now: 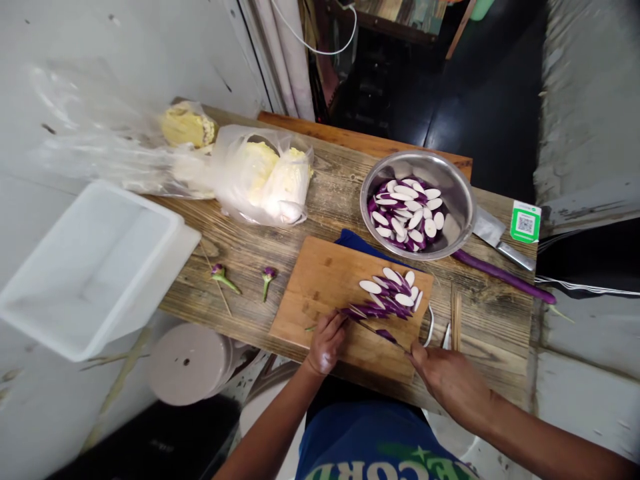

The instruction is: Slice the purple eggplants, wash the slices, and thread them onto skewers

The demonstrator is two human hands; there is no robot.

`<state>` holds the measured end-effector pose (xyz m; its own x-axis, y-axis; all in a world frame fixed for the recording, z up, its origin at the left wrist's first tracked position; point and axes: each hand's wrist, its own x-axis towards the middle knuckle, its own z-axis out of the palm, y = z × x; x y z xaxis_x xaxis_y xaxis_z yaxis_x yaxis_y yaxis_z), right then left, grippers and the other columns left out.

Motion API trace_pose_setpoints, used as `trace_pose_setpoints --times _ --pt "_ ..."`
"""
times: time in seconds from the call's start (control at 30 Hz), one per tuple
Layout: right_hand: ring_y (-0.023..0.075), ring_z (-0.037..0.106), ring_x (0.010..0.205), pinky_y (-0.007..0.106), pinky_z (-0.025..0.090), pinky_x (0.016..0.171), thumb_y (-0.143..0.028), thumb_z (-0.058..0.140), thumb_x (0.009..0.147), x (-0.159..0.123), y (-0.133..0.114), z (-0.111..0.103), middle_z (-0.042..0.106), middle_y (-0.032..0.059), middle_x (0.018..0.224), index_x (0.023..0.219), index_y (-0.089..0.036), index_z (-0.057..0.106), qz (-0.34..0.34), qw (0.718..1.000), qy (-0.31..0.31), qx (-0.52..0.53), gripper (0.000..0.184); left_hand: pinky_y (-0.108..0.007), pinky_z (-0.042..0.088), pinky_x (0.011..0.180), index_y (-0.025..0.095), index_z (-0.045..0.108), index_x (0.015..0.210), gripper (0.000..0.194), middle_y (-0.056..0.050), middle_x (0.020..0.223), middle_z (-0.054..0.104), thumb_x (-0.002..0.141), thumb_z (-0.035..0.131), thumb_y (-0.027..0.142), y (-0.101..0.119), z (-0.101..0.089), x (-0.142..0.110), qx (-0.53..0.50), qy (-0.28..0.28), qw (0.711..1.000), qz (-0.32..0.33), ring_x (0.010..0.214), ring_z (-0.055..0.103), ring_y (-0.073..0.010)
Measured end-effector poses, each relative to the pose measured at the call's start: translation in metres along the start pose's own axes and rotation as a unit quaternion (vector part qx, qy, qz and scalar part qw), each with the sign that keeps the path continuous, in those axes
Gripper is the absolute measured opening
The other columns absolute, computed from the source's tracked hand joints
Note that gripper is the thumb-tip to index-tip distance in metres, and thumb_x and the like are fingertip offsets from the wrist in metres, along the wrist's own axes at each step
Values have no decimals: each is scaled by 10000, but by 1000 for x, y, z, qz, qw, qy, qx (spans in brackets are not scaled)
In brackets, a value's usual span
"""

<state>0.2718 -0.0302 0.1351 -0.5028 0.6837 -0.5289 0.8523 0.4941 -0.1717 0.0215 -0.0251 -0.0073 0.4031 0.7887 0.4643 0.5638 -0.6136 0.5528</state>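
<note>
Right hand [450,380] wraps tight round the knife [369,327], blade low over the cutting board [320,287] | left hand [327,343] curls by the blade's far end, grip hidden, can't tell | eggplant slices [393,293] lie heaped on the board, just past the blade | more slices [410,207] in the steel bowl [457,207]!

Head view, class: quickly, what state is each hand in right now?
Left hand: closed over an eggplant, which is mostly hidden.
Right hand: closed, holding a knife by its handle.
</note>
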Motion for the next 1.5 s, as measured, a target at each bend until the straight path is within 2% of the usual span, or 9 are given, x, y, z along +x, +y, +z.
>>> trace_pose_setpoints --times 0.17,0.37,0.5,0.6,0.7,0.87,1.13,1.33,1.5 --pt "162 615 531 261 297 457 6 485 741 2 6 3 641 19 605 832 -144 514 -8 1000 21 -5 178 -383 469 882 153 595 1128 315 -111 1075 632 922 362 206 0 0 0 5 -2 1000 -5 1086 521 -221" --pt "174 631 540 258 308 460 -89 469 838 15 6 13 646 26 589 826 -142 536 -7 1000 23 -10 86 -393 475 887 157 572 1168 328 -111 1066 634 921 362 202 2 -1 4 -6 -5 1000 -4 1092 512 -225" --pt "202 652 570 264 305 455 -209 418 912 39 -4 17 669 54 620 854 -142 545 27 999 19 -8 155 -389 474 891 159 542 1216 347 -111 1069 634 917 367 184 2 -2 4 -15 -14 1000 -3 1095 507 -222" --pt "210 660 599 265 308 462 -276 373 941 47 -6 18 677 62 650 887 -136 535 54 998 21 18 221 -398 459 909 162 496 1270 379 -124 1141 604 928 337 200 -2 -5 1 -29 -28 999 -5 1123 495 -223" --pt "194 659 601 257 307 470 -286 357 948 42 -2 21 681 65 674 867 -137 525 72 996 23 47 239 -410 442 928 173 472 1295 393 -135 1190 574 934 323 217 -5 -7 -4 -37 -25 999 -30 1140 491 -223" --pt "173 645 575 248 300 477 -274 334 953 30 4 29 659 53 616 814 -153 511 74 995 50 35 256 -414 453 892 219 550 1225 349 -114 1132 583 912 395 236 -6 -5 -10 -6 43 996 -72 1082 511 -231" --pt "156 613 518 256 273 460 -248 375 932 16 5 23 624 22 565 856 -155 495 38 995 89 -16 170 -424 445 902 181 485 1290 401 -141 1139 586 934 323 266 -9 -3 -13 -46 -10 999 -22 1090 507 -234" --pt "143 570 499 255 269 470 -147 448 868 5 5 19 587 3 552 810 -158 492 -10 992 117 -37 73 -424 460 877 186 446 1316 404 -139 1127 586 928 343 229 -7 -3 -9 -54 -9 998 -11 1096 507 -238" --pt "133 536 467 262 237 460 -100 469 830 2 8 13 554 -18 513 791 -156 495 -30 991 126 -31 72 -444 455 867 167 439 1318 418 -159 1156 568 939 298 273 -8 -2 -11 -53 -24 998 -8 1113 488 -257"
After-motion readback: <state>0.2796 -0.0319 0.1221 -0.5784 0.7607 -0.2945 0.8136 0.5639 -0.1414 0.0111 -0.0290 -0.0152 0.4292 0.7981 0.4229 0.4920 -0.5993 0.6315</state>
